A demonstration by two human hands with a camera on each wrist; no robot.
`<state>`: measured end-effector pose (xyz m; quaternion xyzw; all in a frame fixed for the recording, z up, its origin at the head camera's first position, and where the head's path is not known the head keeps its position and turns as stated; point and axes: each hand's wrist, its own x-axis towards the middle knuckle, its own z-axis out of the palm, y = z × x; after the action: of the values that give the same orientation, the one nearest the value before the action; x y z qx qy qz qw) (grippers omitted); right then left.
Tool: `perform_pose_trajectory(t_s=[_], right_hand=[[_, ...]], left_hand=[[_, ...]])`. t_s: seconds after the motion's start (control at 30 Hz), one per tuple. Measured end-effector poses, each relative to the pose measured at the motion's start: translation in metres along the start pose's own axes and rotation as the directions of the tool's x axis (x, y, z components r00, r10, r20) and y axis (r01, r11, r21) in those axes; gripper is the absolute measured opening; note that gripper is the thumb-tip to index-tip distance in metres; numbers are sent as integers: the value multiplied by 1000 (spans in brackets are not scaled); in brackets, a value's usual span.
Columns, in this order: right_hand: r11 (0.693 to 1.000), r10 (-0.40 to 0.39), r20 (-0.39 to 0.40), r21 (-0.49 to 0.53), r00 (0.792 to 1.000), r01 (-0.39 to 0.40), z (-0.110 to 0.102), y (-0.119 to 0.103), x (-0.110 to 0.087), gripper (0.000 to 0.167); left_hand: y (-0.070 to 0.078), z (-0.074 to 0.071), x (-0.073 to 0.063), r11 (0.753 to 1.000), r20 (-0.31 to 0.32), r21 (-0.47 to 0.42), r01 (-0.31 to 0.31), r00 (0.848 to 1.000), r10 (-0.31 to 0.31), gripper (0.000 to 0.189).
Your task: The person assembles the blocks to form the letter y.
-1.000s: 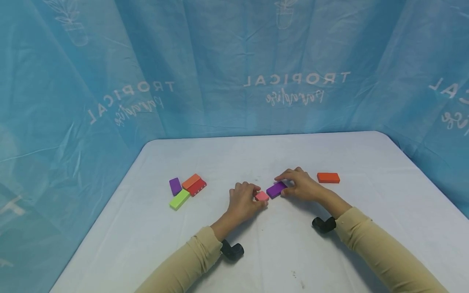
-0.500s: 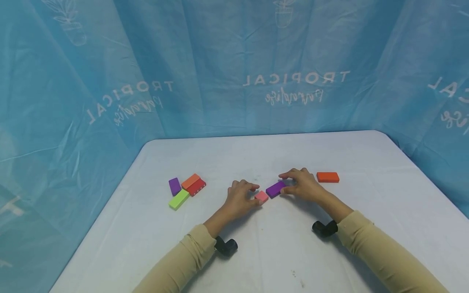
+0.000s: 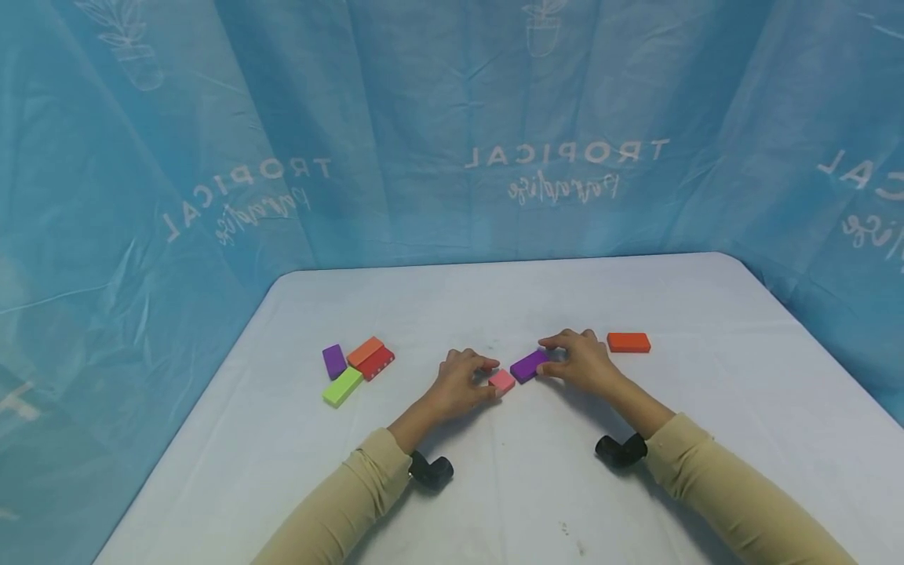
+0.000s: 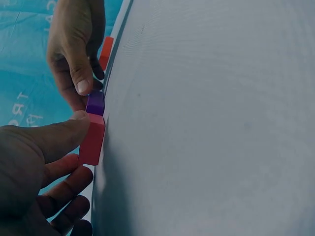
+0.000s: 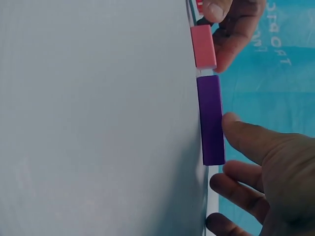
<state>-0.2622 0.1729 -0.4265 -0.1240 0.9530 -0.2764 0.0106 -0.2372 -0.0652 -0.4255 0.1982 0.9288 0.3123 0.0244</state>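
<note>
At the near side of the white surface (image 3: 508, 502), two beige sleeves (image 3: 360, 486) reach forward, each wrist carrying a black angled fitting (image 3: 432, 472). Farther on, the left hand (image 3: 455, 384) is loosely spread, thumb and forefinger parted beside a short pink rectangular block (image 3: 502, 382); I see no clear pinch. The right hand (image 3: 582, 363) is likewise spread at the outer end of a longer purple rectangular block (image 3: 528, 366); whether its thumb touches, I cannot tell. Both blocks lie flat near the middle, almost end to end.

To do this placing well, I believe, one should push lightly, square the facing ends, and draw the fingers straight away, so that neither block turns.

From the right wrist one notices a thin pale gap between these two; from the left wrist they overlap and no gap appears. Only the head view shows everything together: leftward, a lime-green block (image 3: 342, 388), a white-dotted red block (image 3: 377, 364), another purple block (image 3: 335, 362) and an orange block (image 3: 366, 351), closely grouped; rightward, a flat red-orange block (image 3: 628, 343); farthest, a blue curtain (image 3: 452, 94) with mirrored white lettering.
</note>
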Motion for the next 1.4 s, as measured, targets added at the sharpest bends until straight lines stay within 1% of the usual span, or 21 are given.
perform_pose_trajectory(t_s=[0.07,0.23,0.47,0.67,0.87,0.97,1.17,1.4], right_hand=[[1000,7,-8,3,1000,-7,2,-1,0,52],[1000,-5,-23,-10,1000,4,4,-3,-1,50],[999,-24,-32,-33,999,23,6,-5,0,45],[999,-33,-28,-16,999,32,7,-5,1,45],[997,-74,-35,-10,997,73,8,-7,2,43],[997,-81,-38,-6,996,81,8,-8,2,43],[996,-85,-37,-2,996,85,9,-8,4,44],[998,-69,-27,-5,997,69,10,-10,5,44]], left_hand=[[0,0,0,1000,5,-5,6,1000,-6,45],[-1,0,0,1000,13,-1,17,1000,-17,44],[-1,1,0,1000,12,29,-8,1000,8,40],[1,1,0,999,-2,30,-18,1000,18,39],[2,3,1,1000,-5,29,-3,1000,4,40],[2,5,1,1000,-5,27,9,1000,-9,40],[4,6,1,999,-7,31,16,1000,-15,40],[6,7,1,999,-15,35,19,1000,-18,40]])
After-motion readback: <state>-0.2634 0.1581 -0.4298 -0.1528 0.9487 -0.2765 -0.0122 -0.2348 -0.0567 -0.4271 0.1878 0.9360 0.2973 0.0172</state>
